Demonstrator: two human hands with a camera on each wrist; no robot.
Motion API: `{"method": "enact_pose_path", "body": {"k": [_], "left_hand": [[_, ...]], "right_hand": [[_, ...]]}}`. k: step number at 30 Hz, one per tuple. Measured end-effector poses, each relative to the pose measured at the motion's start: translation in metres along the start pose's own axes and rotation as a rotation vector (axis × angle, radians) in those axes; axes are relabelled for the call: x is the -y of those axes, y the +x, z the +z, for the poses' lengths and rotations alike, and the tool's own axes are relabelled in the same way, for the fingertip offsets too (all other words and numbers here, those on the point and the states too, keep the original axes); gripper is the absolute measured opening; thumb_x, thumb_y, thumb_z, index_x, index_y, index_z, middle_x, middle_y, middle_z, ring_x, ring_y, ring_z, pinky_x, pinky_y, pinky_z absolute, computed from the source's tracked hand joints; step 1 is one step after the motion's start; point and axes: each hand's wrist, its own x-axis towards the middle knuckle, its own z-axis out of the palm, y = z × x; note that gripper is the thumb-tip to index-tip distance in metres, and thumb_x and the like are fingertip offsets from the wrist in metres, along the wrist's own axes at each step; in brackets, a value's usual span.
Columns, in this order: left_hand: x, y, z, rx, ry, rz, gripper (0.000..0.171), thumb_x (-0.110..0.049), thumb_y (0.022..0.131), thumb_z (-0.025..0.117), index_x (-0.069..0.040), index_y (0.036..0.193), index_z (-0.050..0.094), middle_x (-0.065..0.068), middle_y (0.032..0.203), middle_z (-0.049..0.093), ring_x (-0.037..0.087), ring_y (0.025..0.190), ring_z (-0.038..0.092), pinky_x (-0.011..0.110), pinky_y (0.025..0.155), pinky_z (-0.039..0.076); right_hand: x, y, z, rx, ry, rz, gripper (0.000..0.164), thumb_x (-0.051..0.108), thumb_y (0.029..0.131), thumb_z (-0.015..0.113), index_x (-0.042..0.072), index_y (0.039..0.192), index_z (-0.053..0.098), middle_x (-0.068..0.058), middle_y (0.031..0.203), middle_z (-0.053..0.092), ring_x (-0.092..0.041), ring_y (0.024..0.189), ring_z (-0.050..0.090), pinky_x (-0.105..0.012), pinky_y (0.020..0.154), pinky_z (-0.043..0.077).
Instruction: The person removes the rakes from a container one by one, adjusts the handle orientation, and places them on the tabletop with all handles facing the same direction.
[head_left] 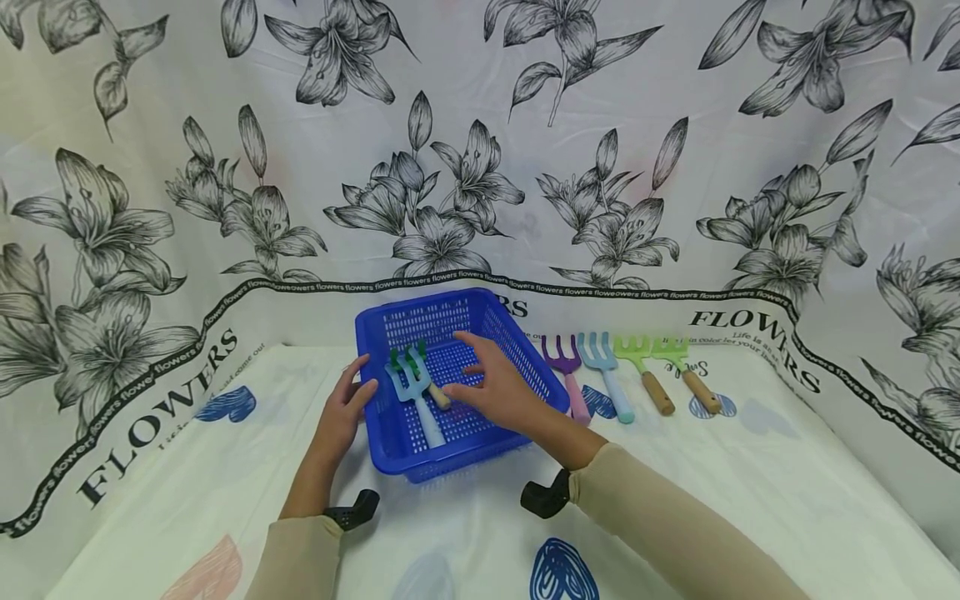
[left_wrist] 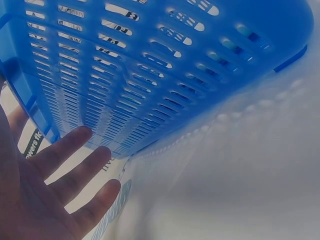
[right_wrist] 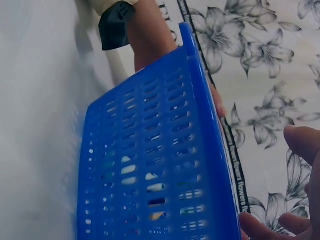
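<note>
A blue plastic basket (head_left: 461, 454) with slotted walls stands at the middle of the table. My left hand (head_left: 348, 404) is at its left rim, thumb by the rim; the left wrist view shows its other fingers (left_wrist: 75, 182) spread beside the outer wall. Over the basket's right half hovers my right hand (head_left: 495, 387), fingers apart and nothing between them. Inside lie a light blue garden hand fork (head_left: 427, 421), a second hand fork with a pale handle (head_left: 440, 397), and dark green tines (head_left: 420, 348) partly hidden behind them.
Right of the basket, a row holds a purple hand fork with a pink handle (head_left: 576, 396), a light blue one (head_left: 620, 400), and two green ones with wooden handles, the nearer-to-middle green fork (head_left: 656, 392) and the far-right one (head_left: 699, 392). A flowered cloth (head_left: 450, 208) hangs behind.
</note>
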Motion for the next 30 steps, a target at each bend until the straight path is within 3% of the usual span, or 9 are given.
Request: {"method": "enact_pose_path", "body": {"k": [7, 16, 22, 30], "left_hand": [[0.04, 0.021, -0.002, -0.031, 0.013, 0.02, 0.06, -0.044, 0.101, 0.046, -0.032, 0.155, 0.024, 0.022, 0.149, 0.038, 0.043, 0.13, 0.043, 0.061, 0.1, 0.038], [0.042, 0.019, -0.003, -0.049, 0.025, 0.014, 0.061, -0.047, 0.101, 0.045, -0.03, 0.155, 0.023, 0.022, 0.149, 0.037, 0.043, 0.129, 0.044, 0.059, 0.099, 0.041], [0.04, 0.018, -0.002, -0.033, 0.004, -0.002, 0.061, -0.045, 0.101, 0.045, -0.031, 0.155, 0.021, 0.022, 0.151, 0.035, 0.043, 0.131, 0.042, 0.059, 0.101, 0.039], [0.038, 0.023, -0.001, -0.018, 0.01, -0.016, 0.061, -0.039, 0.102, 0.044, -0.026, 0.156, 0.02, 0.024, 0.151, 0.033, 0.045, 0.132, 0.04, 0.059, 0.101, 0.037]], "right_hand": [[0.004, 0.01, 0.013, 0.037, 0.009, 0.022, 0.074, 0.035, 0.091, 0.07, 0.031, 0.152, 0.029, -0.003, 0.156, 0.027, -0.03, 0.122, 0.054, -0.042, 0.083, 0.055], [0.0, 0.025, 0.028, 0.151, 0.088, 0.08, 0.071, 0.035, 0.092, 0.068, 0.032, 0.151, 0.03, -0.007, 0.15, 0.039, -0.031, 0.121, 0.055, -0.043, 0.085, 0.054], [-0.01, 0.033, 0.029, 0.236, 0.066, 0.099, 0.07, 0.038, 0.091, 0.068, 0.032, 0.151, 0.031, -0.008, 0.148, 0.042, -0.033, 0.124, 0.052, -0.047, 0.092, 0.051], [-0.016, 0.034, 0.03, 0.418, 0.01, 0.101, 0.072, 0.036, 0.092, 0.067, 0.029, 0.153, 0.029, -0.009, 0.147, 0.044, -0.032, 0.125, 0.052, -0.048, 0.097, 0.046]]}}
